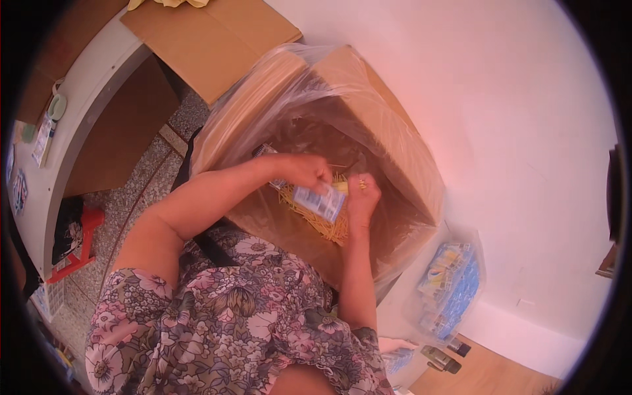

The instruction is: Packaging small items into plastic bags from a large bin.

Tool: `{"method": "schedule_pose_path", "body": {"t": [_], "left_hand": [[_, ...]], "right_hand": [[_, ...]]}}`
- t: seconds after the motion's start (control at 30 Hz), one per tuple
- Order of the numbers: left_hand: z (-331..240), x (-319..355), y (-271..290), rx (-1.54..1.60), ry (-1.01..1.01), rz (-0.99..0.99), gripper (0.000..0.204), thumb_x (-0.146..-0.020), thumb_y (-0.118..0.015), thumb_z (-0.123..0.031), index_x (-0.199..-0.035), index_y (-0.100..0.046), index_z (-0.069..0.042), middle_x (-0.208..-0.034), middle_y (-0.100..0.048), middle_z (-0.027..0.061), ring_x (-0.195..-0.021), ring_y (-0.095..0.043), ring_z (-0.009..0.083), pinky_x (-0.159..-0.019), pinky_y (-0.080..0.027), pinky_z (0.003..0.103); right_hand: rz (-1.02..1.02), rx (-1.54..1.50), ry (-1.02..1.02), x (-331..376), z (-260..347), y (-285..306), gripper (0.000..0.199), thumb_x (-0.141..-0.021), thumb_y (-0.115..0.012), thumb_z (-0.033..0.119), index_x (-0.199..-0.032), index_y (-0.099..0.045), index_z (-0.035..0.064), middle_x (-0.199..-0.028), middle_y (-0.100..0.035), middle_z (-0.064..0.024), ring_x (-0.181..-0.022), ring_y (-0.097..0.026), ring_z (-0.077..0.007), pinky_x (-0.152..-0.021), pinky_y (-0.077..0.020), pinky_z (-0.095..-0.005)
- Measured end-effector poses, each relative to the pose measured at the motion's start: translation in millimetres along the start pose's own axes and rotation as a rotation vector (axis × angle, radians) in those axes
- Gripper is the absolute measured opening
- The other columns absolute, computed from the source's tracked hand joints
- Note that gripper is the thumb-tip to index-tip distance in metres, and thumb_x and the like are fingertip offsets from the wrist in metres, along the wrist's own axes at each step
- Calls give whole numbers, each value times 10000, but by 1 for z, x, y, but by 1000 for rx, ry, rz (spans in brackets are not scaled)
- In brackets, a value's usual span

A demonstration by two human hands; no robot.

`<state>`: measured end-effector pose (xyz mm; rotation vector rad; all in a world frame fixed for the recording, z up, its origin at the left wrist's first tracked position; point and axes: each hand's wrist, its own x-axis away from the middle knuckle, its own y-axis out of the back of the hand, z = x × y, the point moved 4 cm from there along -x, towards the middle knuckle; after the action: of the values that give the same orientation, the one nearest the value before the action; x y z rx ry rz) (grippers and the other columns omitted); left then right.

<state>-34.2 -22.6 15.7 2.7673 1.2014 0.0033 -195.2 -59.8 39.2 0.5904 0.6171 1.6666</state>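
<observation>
Over a large cardboard box point(352, 82) lined with clear plastic, my two hands are close together. My left hand point(308, 172) is closed on the top edge of a small flat clear packet point(319, 203) with blue-and-white print. My right hand point(362, 196) is closed beside the packet's right side, with thin yellow sticks point(342, 187) showing at its fingers; how many it holds is hidden. Below the packet, a loose pile of the same yellow sticks point(336, 230) lies inside the box. Another printed packet point(265, 151) lies partly behind my left wrist.
To the right of the box stands a clear bag point(451, 289) of blue printed packets. Nearby lies a dark small device point(441, 359). At the left are a white curved table point(76, 112) and a red stand point(84, 240). A flat cardboard flap point(217, 39) lies beyond the box.
</observation>
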Motion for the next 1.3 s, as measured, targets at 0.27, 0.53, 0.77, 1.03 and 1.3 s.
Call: {"method": "schedule_pose_path", "body": {"t": [0.27, 0.53, 0.77, 1.03, 1.3], "left_hand": [[-8, 2, 11, 454, 8, -239, 194, -886, -553, -161, -1004, -591, -12, -821, -601, -16, -748, -517, 42, -648, -437, 227], [-12, 10, 15, 370, 122, -376, 175, -851, -612, -168, -897, -640, -2, -738, -617, -20, -676, -526, 36, -589, -445, 212], [-25, 10, 16, 339, 60, -429, 149, -760, -693, -108, -846, -669, 11, -746, -659, 21, -684, -563, 56, -640, -466, 228], [-15, 5, 9, 313, 40, -323, 187, -754, -690, -61, -904, -663, 47, -896, -668, 94, -838, -595, 121, -787, -468, 264], [-22, 6, 12, 394, 73, -338, 179, -784, -679, -112, -897, -672, 27, -814, -665, 41, -740, -575, 78, -692, -472, 243]], "right_hand": [[461, 478, 203, 69, -9, -36, 227, -812, -567, 233, -828, -584, 7, -746, -613, -214, -723, -604, -389, -615, -454, -438], [315, -232, -145, 57, -15, 13, 195, -841, -586, 182, -696, -522, 69, -612, -562, -57, -514, -552, -169, -500, -439, -318], [206, -704, -212, 29, 58, 51, 233, -856, -584, 153, -667, -457, 108, -567, -416, 53, -479, -417, -36, -434, -357, -199], [192, -441, -56, 4, 68, 38, 262, -836, -610, 159, -621, -482, 81, -576, -424, 42, -538, -376, -26, -490, -327, -206], [19, -19, 244, -7, 82, 36, 234, -813, -626, 177, -677, -542, 7, -531, -492, -107, -467, -451, -140, -471, -398, -300]]}}
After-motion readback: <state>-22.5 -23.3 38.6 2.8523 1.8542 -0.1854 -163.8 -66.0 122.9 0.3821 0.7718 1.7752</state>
